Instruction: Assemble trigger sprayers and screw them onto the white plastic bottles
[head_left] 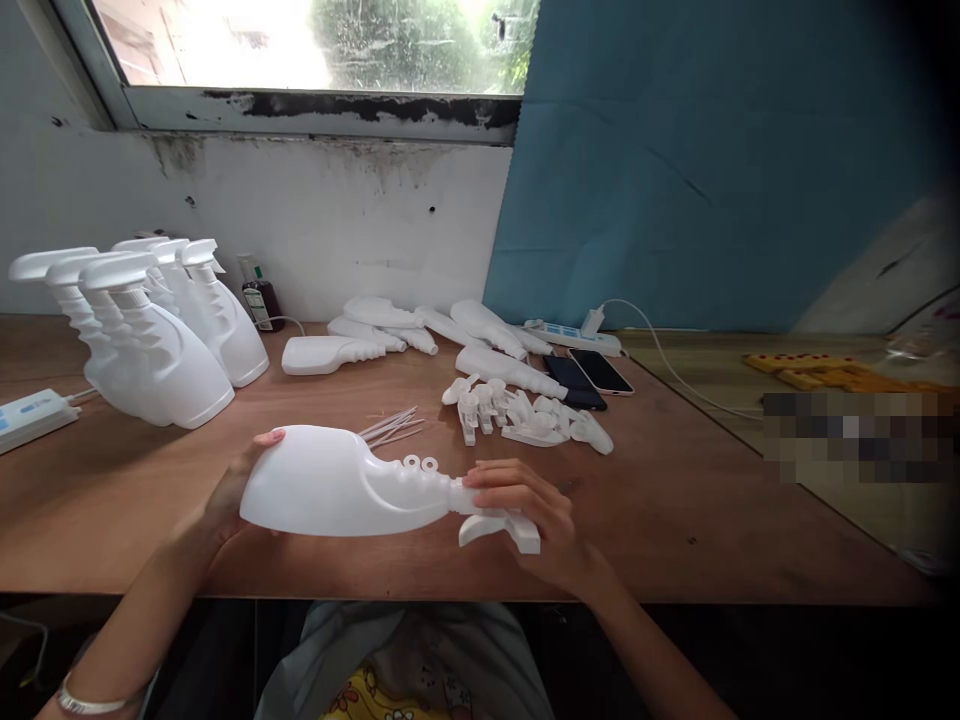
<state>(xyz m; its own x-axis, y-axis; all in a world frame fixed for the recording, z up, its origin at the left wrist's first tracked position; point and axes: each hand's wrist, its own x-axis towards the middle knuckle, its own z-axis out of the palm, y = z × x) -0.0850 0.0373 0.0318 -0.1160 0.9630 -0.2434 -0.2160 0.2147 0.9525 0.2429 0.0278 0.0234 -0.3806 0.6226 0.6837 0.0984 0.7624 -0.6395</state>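
Note:
A white plastic bottle lies on its side in the air above the table's front, its neck pointing right. My left hand grips it round the base. At the neck, my right hand is wrapped round a white spray trigger head, which meets the bottle's mouth; whether it is screwed tight I cannot tell. Just behind the bottle lie two small white rings and a bunch of thin white tubes. Several loose spray heads are piled beyond my right hand.
Several bottles with spray heads fitted stand at the left. Headless bottles lie near the wall. Two phones, a power strip, another strip and a dark bottle are on the wooden table.

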